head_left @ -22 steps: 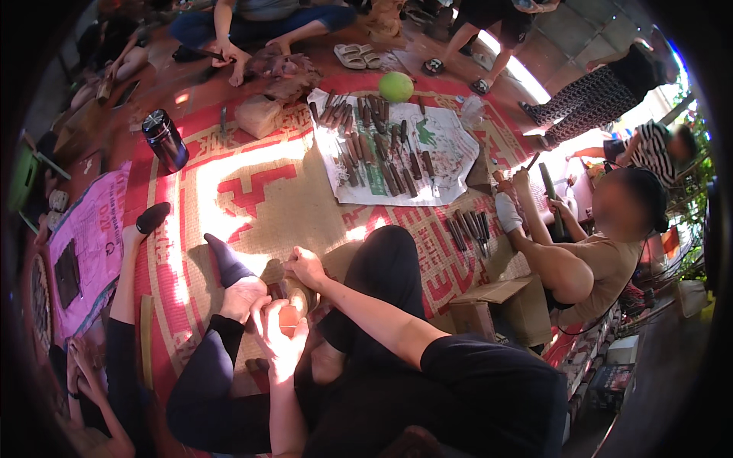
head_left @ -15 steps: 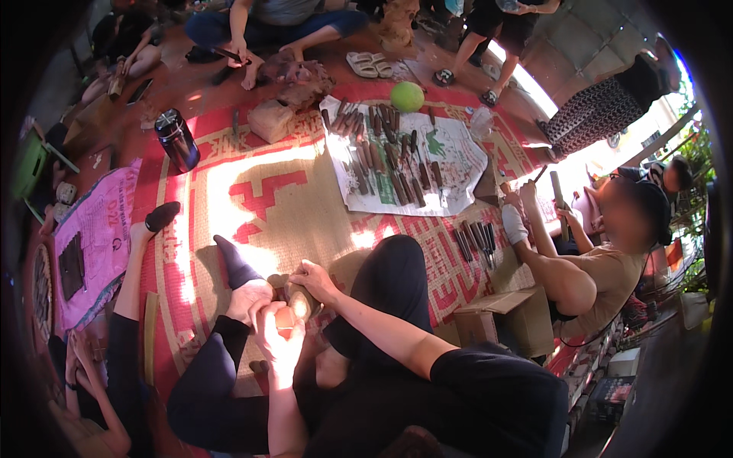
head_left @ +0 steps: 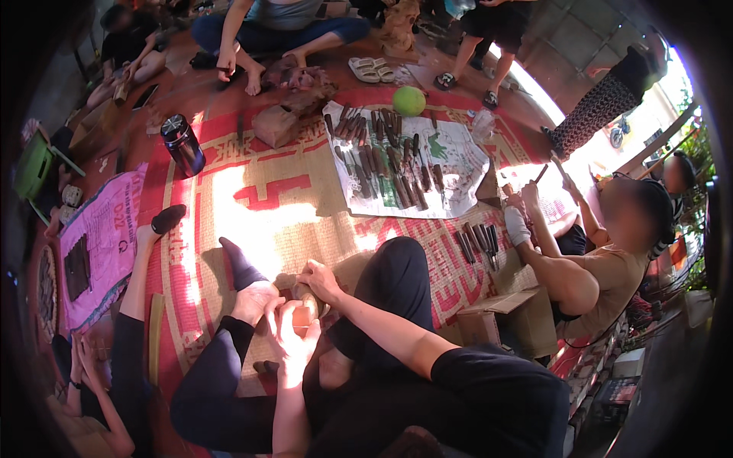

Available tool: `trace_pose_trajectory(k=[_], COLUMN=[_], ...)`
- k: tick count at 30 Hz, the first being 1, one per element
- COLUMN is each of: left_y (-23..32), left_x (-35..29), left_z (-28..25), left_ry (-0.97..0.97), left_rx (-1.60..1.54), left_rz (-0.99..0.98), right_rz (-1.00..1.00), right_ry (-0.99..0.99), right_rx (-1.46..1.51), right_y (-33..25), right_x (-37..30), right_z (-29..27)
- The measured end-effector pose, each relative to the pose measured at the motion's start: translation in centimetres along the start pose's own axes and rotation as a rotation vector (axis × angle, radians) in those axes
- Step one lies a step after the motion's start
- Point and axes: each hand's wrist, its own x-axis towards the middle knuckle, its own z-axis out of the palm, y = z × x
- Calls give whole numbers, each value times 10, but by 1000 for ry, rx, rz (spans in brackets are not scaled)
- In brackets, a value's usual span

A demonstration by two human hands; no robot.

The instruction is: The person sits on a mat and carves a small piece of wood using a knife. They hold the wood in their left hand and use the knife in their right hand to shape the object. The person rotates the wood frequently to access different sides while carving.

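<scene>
In front of my crossed legs, my left hand [head_left: 292, 336] is closed round a small orange-brown block [head_left: 304, 319]. Just beyond it, my right hand [head_left: 319, 281] grips a rounded, pale brown piece [head_left: 306, 294] that looks like wood. The block lies against or very close to this piece; my fingers hide the contact. Both hands are beside my bare left foot [head_left: 253, 301], above the patterned red and straw-coloured mat [head_left: 282, 202]. Fingers cover much of both held things, so their full shapes do not show.
Several wooden-handled carving tools [head_left: 397, 164] lie on a white sheet ahead, more tools [head_left: 479, 243] on the mat to the right. A cardboard box [head_left: 508, 317] stands near a seated co-worker [head_left: 603, 282]. A dark flask [head_left: 183, 145], a green ball [head_left: 409, 100] and a pink sheet [head_left: 103, 244] lie further out.
My hands and the held pieces have shifted slightly right in the picture, and the left hand has turned a little over the block. The co-worker at right has raised a hand.
</scene>
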Motion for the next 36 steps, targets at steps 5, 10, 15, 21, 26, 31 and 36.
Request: trace_pose_trajectory(k=[5, 10, 15, 21, 26, 31, 36], left_y=[14, 5, 8, 5, 17, 30, 45], left_x=[2, -4, -3, -11, -14, -22, -23], left_z=[9, -4, 2, 4, 5, 13, 20], left_ry=[-43, 30, -58, -12, -67, -179, -188], left_rx=[-32, 18, -1, 11, 25, 180, 335], left_rz=[71, -1, 61, 2, 30, 68, 15], right_rz=[219, 44, 90, 24, -81, 50, -77], right_ry=[92, -74, 12, -4, 65, 33, 11], right_rx=[283, 206, -27, 145, -89, 85, 154], right_y=[22, -27, -14, -12, 1, -3, 15], right_x=[27, -20, 4, -4, -2, 2, -8], right_z=[-15, -10, -12, -10, -6, -13, -14])
